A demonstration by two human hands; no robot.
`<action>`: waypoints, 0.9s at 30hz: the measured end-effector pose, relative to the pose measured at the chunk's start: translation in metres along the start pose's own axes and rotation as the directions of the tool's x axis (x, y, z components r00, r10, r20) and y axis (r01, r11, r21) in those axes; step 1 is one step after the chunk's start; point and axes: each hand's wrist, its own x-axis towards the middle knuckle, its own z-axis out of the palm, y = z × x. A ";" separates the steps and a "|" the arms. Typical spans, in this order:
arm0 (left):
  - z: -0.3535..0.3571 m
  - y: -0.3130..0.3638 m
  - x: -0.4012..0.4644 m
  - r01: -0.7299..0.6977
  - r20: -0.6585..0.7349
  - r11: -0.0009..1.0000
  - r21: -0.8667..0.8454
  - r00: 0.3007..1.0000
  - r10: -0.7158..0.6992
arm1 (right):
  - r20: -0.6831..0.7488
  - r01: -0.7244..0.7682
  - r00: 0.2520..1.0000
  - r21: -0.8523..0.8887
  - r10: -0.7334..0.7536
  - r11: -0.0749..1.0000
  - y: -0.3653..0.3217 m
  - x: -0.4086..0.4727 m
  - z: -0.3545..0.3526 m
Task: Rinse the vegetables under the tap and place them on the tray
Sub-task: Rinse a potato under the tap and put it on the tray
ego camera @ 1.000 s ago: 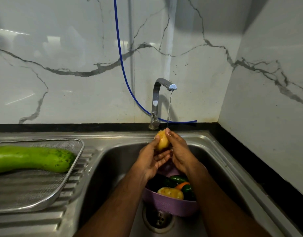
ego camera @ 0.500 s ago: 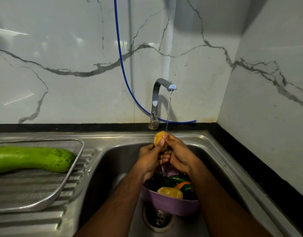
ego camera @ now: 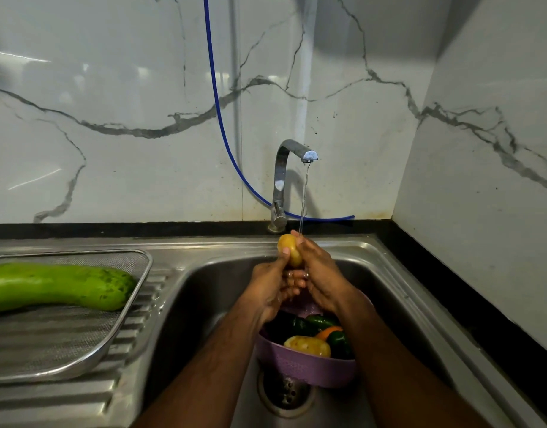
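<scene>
Head view shows the left hand (ego camera: 270, 284) and right hand (ego camera: 320, 278) both grasping a yellow potato (ego camera: 290, 249) under the running tap (ego camera: 292, 168) above the sink (ego camera: 398, 291), while a green gourd (ego camera: 59, 285) lies on the mesh tray (ego camera: 65, 362).

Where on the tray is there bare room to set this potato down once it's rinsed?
The near half of the mesh tray, between the long green gourd and the tray's front rim, is bare. The far strip behind the gourd is narrow. The purple basket in the sink is crowded with vegetables.
</scene>
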 end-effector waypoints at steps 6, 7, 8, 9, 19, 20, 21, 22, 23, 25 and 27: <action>0.000 -0.018 0.009 -0.098 -0.146 0.896 0.434 0.973 0.177 | -0.071 0.029 0.997 -0.064 -0.033 0.998 0.001 0.007 0.007; -0.001 -0.017 0.010 -0.113 -0.165 0.885 0.451 0.964 0.208 | -0.060 0.016 0.998 -0.030 -0.018 0.999 0.001 0.008 0.007; -0.003 -0.014 0.012 -0.140 -0.162 0.866 0.479 0.956 0.244 | -0.055 0.010 0.998 -0.005 -0.010 1.000 0.001 0.009 0.007; -0.005 -0.012 0.012 -0.177 -0.145 0.843 0.507 0.947 0.287 | -0.056 0.007 0.998 0.019 -0.006 1.000 0.001 0.009 0.007; -0.011 -0.013 0.012 -0.300 -0.116 0.697 0.652 0.868 0.482 | -0.005 -0.020 1.000 0.111 0.021 0.994 -0.003 0.004 -0.004; -0.012 -0.015 0.013 -0.292 -0.123 0.690 0.662 0.867 0.484 | -0.022 -0.007 1.000 0.084 0.009 0.996 -0.002 0.004 -0.004; -0.011 -0.016 0.013 -0.287 -0.125 0.685 0.669 0.865 0.485 | -0.046 0.006 0.999 0.051 -0.004 0.999 -0.002 0.003 -0.002; -0.011 -0.016 0.012 -0.296 -0.122 0.686 0.665 0.862 0.491 | -0.068 0.015 0.998 0.023 -0.013 1.000 -0.001 0.003 0.000; -0.010 -0.016 0.011 -0.310 -0.119 0.693 0.651 0.859 0.497 | -0.081 0.014 0.997 0.010 -0.013 1.000 -0.001 0.003 0.002; -0.008 -0.014 0.010 -0.352 -0.098 0.708 0.612 0.855 0.510 | -0.081 -0.008 0.997 0.059 0.013 0.998 -0.002 0.001 0.005; -0.007 -0.013 0.011 -0.369 -0.084 0.723 0.584 0.858 0.506 | -0.060 -0.040 0.997 0.164 0.051 0.986 -0.005 -0.002 0.004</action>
